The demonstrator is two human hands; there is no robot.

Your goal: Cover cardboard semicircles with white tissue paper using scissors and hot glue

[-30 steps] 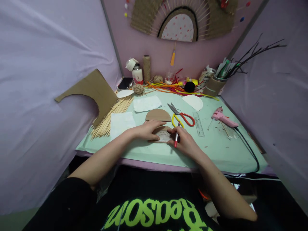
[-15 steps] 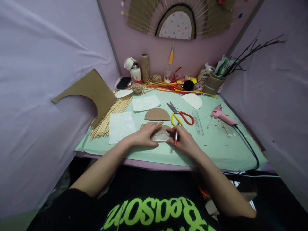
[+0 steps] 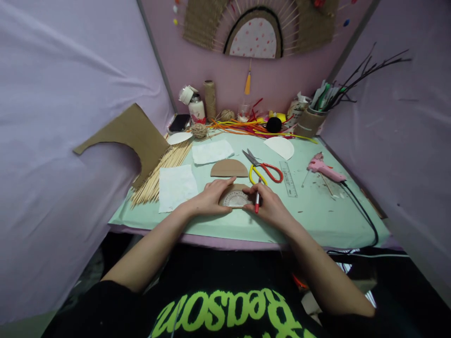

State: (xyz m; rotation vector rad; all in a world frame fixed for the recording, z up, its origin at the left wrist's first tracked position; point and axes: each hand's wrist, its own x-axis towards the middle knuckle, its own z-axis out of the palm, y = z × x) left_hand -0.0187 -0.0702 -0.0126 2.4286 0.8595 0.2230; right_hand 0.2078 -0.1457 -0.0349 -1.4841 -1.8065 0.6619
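A clear protractor lies flat over a brown cardboard half-circle near the table's front. My left hand grips its left side, fingers along the top and thumb at the straight lower edge. At the right side, my right hand pinches the protractor and cardboard, a red-and-silver pen tucked between its fingers. The pen's red end points toward me. Just beyond lies a second cardboard half-circle. Scissors with red and yellow handles rest open behind my right hand, beside a clear ruler.
A pink glue gun with a black cord lies to the right. Wooden sticks and a cut cardboard sheet occupy the left, near white cloth pieces. Twine, coloured pipe cleaners, a bottle and a pen holder line the back.
The view has shifted slightly. Both hands keep the same hold on the protractor and cardboard, and the pen stays in my right hand.
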